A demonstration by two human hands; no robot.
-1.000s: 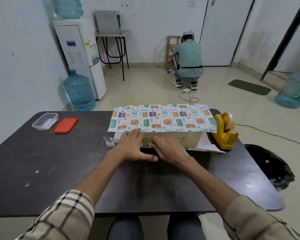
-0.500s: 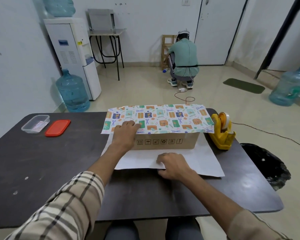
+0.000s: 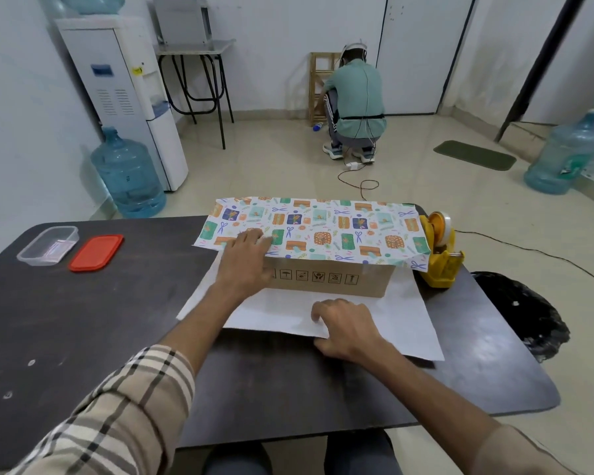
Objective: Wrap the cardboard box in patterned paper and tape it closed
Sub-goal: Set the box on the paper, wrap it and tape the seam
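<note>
Head view: cardboard box [image 3: 326, 279] sits centre frame on the dark table [image 3: 83, 337], long axis running left-right across the frame, printed side panel facing me. Patterned paper [image 3: 323, 231] is draped over its top, overhanging the left end and the right end; its white underside lies flat on the table in front of the box, near edge running toward the lower right.

My left hand [image 3: 244, 262] lies flat, fingers spread, pressing the paper onto the box's left top corner. My right hand [image 3: 345, 329] is at the near edge of the white sheet, fingers curled on top and thumb at the edge; cannot tell if it is actually pinching it.

Yellow tape dispenser [image 3: 439, 255] stands just beside the box's right end, touching the paper overhang, close to the table's right edge. Clear container [image 3: 48, 245] and red lid [image 3: 96, 252] sit side by side in the left of the frame, well apart from the box. Bare tabletop lower left and lower centre.
</note>
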